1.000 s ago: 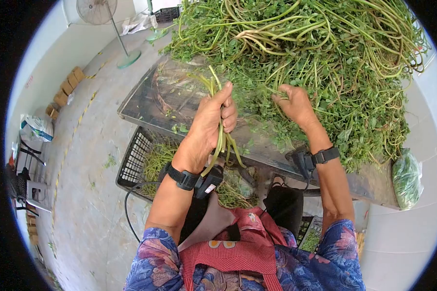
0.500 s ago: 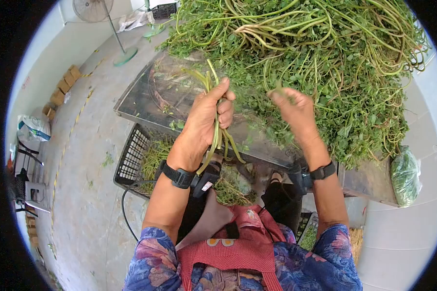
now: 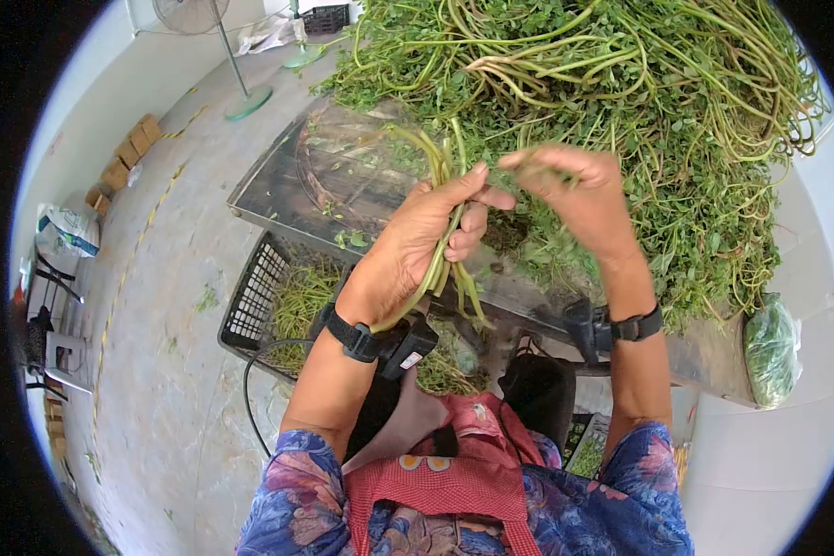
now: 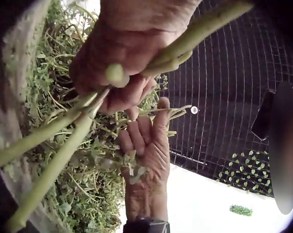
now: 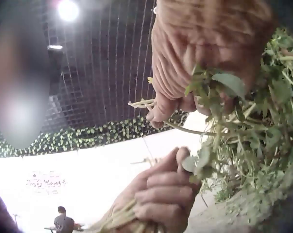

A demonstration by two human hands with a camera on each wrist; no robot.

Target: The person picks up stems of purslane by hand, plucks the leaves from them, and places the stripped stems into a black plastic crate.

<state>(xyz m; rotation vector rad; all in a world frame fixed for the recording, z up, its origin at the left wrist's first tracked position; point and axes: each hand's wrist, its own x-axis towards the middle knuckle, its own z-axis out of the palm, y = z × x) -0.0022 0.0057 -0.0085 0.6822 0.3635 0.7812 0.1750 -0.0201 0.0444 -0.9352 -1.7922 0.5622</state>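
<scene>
My left hand (image 3: 426,227) grips a bunch of thick green stems (image 3: 461,139), whose ends stick out above and below the fist. Its index finger points out toward the right hand. Just to the right, my right hand (image 3: 584,190) pinches thin leafy stems (image 5: 195,130) between thumb and fingers; the leaves hang past its palm in the right wrist view. Both hands are close together over the front of a dark wooden table (image 3: 283,185). Behind them rises a large heap of leafy green vegetable stems (image 3: 547,111).
Below the table's left edge stands a black plastic crate (image 3: 255,296) with cut stems (image 3: 306,301) in it. A clear bag of greens (image 3: 772,352) sits at the right end of the table. Further back are a standing fan (image 3: 236,69) and several cardboard boxes (image 3: 130,153).
My right hand has moved up and left from the heap toward the left hand, bringing thin stems with it. The left hand still grips the bunch, its index finger now extended.
</scene>
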